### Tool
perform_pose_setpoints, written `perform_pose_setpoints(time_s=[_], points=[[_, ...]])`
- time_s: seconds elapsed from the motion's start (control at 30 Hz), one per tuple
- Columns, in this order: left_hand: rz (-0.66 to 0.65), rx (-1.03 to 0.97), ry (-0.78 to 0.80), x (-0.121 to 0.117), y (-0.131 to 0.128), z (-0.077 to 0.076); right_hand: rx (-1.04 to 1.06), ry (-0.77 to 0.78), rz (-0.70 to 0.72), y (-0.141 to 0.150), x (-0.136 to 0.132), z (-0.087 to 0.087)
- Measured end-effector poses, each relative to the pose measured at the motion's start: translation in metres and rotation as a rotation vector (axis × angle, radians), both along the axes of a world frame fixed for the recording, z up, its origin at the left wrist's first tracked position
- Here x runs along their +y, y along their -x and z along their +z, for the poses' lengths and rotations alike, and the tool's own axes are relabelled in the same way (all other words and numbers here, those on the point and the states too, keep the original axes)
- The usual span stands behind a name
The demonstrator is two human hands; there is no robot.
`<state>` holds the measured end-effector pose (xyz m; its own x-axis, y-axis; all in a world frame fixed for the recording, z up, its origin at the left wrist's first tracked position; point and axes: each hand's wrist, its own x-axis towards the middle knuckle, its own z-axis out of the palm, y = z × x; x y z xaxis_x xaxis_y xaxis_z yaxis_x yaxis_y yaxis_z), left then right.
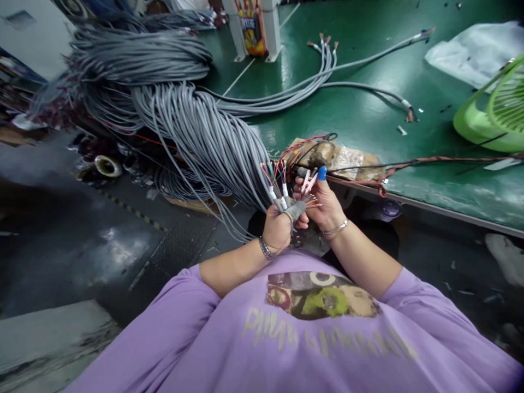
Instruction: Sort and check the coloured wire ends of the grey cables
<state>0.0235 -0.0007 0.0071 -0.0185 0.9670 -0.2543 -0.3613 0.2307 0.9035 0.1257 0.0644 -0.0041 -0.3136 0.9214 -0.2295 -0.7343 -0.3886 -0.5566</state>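
My left hand [279,226] is closed around the ends of a thick bundle of grey cables [213,142], whose thin coloured inner wires [275,177] stick up from the fist. A grey finger cot covers its thumb. My right hand [323,204] sits right beside it, fingers pinched on several of the thin pink and copper wire ends [308,185]; one fingertip wears a blue cot [322,173]. Both hands are held close in front of my chest, just off the bench edge.
A green workbench [368,98] lies ahead with loose grey cables [327,65], a green fan [497,109] at right, a clear plastic bag [475,52] and a red-black wire [429,162] along the edge. More grey cable coils [135,54] pile at left above a dark floor.
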Motion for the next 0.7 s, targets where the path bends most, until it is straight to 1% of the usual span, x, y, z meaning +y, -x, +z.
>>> perform_pose_setpoints(time_s=[0.1,0.2,0.27,0.4,0.5,0.63,0.7], points=[[0.017,-0.006,-0.003,-0.001,0.001,0.000,0.018,-0.021,0.004,0.000,-0.002,-0.005],[0.016,-0.006,-0.003,-0.004,0.004,0.001,0.001,0.015,0.006,-0.004,-0.005,-0.006],[0.008,-0.021,-0.018,-0.006,0.006,0.002,-0.022,0.028,0.027,-0.008,-0.006,-0.004],[0.002,-0.054,-0.040,-0.008,0.008,0.006,-0.054,-0.001,0.062,-0.017,-0.009,0.004],[0.018,-0.064,-0.018,-0.008,0.006,0.010,-0.096,-0.011,0.044,-0.019,-0.010,0.008],[0.063,-0.083,0.000,-0.004,0.002,0.014,-0.103,-0.049,0.013,-0.016,-0.012,0.008],[0.086,-0.093,0.003,-0.002,0.000,0.015,-0.092,-0.056,0.084,-0.013,-0.011,0.006]])
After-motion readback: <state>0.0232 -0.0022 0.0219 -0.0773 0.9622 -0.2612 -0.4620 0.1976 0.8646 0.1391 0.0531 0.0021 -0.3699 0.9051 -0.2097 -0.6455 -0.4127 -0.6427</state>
